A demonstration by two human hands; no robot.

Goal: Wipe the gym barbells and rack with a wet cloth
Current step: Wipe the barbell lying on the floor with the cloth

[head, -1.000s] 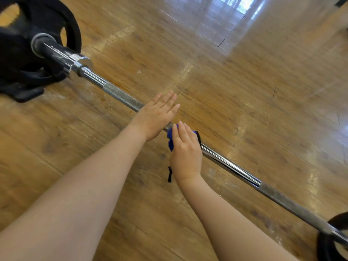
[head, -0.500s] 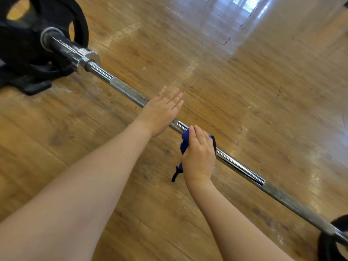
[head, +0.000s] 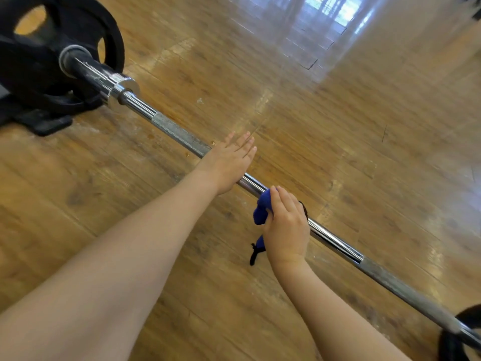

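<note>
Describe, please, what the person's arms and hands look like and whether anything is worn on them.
Both forearms are bare, with no sleeves in view. The left hand and right hand wear no gloves, rings, watch or wristband that show. The fingernails look short and unpainted.

Gym, loaded barbell (head: 177, 134), black weight plates (head: 39, 63), glossy wooden floor (head: 338, 152)

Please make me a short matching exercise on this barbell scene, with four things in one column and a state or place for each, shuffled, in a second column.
Things:
1. left hand
2. right hand
3. cloth
4. weight plate

States or places:
A. blue, bunched against the barbell
B. black, on the bar's upper-left end
C. flat on the bar, fingers straight
D. curled round the cloth on the bar

Pairs: 1-C, 2-D, 3-A, 4-B
</note>
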